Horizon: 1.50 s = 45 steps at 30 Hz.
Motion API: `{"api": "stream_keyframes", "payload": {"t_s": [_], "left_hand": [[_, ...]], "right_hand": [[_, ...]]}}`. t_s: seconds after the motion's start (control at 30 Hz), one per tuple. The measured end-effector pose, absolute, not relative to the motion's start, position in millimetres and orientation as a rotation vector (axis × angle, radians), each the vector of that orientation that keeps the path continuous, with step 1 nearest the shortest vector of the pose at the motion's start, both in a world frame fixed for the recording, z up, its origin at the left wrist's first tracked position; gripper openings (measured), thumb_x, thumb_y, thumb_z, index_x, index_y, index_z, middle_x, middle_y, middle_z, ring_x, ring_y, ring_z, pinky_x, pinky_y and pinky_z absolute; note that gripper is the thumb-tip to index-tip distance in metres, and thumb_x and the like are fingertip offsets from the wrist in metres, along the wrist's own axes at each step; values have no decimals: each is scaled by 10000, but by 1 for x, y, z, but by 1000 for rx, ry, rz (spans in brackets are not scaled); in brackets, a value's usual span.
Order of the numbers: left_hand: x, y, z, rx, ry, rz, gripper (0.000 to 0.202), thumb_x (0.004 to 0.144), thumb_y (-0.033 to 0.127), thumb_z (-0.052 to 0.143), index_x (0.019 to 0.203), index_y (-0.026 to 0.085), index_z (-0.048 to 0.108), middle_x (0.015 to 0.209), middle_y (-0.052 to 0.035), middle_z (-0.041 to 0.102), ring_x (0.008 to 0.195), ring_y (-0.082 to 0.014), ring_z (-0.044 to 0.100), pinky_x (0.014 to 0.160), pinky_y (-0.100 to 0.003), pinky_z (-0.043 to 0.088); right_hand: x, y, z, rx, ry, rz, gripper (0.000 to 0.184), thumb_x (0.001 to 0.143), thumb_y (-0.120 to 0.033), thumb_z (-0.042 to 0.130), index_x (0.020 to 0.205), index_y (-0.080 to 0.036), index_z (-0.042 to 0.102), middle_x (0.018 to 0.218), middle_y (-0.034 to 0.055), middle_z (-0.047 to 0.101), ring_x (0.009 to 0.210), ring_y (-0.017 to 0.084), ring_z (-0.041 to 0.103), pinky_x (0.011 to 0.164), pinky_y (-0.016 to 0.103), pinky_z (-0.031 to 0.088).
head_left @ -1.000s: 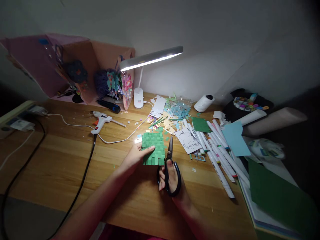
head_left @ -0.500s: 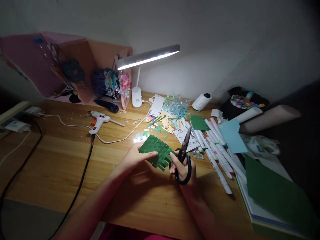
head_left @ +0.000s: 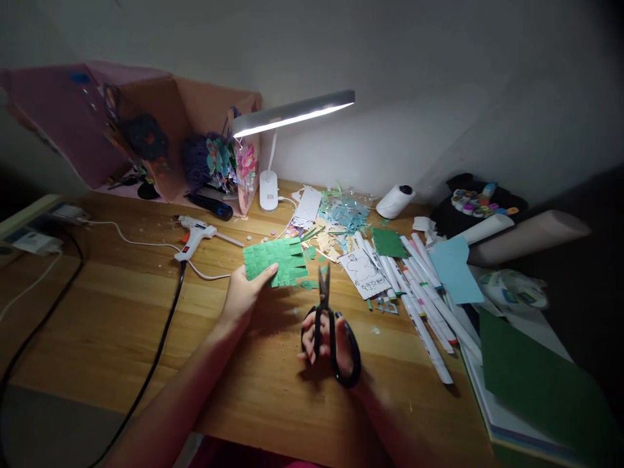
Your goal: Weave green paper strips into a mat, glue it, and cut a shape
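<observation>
With the left grip (head_left: 247, 289) I pinch the green woven paper (head_left: 268, 255), now turned, loose strips toward three o'clock. At its five o'clock, the right grip (head_left: 344, 346) holds parted scissors (head_left: 324, 298), so these ends seem easier to reach.

grey wall (head_left: 463, 97) | wooden table (head_left: 117, 312) | lamp (head_left: 295, 114) lit (bright white bar)

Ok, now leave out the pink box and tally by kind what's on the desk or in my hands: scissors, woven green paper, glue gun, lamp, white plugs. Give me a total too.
Scissors: 1 pair
Woven green paper: 1
Glue gun: 1
Lamp: 1
White plugs: 2
Total: 6
</observation>
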State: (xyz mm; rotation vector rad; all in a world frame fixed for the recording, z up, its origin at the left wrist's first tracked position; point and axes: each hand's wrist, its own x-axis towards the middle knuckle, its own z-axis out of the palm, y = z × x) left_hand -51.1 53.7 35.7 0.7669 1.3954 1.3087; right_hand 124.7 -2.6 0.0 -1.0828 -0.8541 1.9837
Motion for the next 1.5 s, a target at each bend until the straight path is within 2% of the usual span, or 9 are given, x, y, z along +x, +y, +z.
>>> {"api": "stream_keyframes", "payload": {"t_s": [0.1,0.17,0.63,1.1,1.33,1.5], "left_hand": [[-53,55,34,737,1407,1380,470,592,388,784,934,84,677,990,-114,706,890,-233,659,836,-316,499],[-52,54,33,728,1425,1385,469,586,393,786,924,85,679,974,-111,710,873,-232,662,826,-319,502],[-43,47,36,835,1440,1206,474,590,410,773,921,88,668,961,-111,711,860,-241,662,785,-310,508],[-39,47,33,813,1436,1217,517,565,431,784,926,79,670,988,-131,703,873,-255,661,813,-335,505],[-39,47,30,850,1448,1198,503,621,418,754,980,79,655,1027,-140,691,921,-266,649,852,-360,488],[-40,48,29,838,1442,1155,517,585,433,771,946,79,661,986,-138,702,882,-265,656,800,-339,502]], "right_hand": [[121,-17,-1,-994,-1100,1978,718,667,-824,374,879,-156,527,531,-44,508,440,78,458,511,231,428],[121,-21,2,-994,-1181,1972,706,691,-812,349,887,-154,515,554,-33,514,459,82,459,489,213,385],[124,-16,6,-1042,-1234,1946,712,677,-828,318,845,-159,498,533,-36,502,443,88,451,463,205,331],[120,-21,-10,-1054,-1153,1902,601,742,-776,344,801,-188,452,467,-75,444,362,70,419,395,173,363],[118,-23,-10,-1147,-1166,1823,553,778,-735,367,753,-187,444,416,-72,445,336,67,418,364,157,345],[115,-22,-12,-1063,-1122,1916,609,741,-783,316,805,-190,439,467,-71,461,342,65,416,379,165,359]]}}
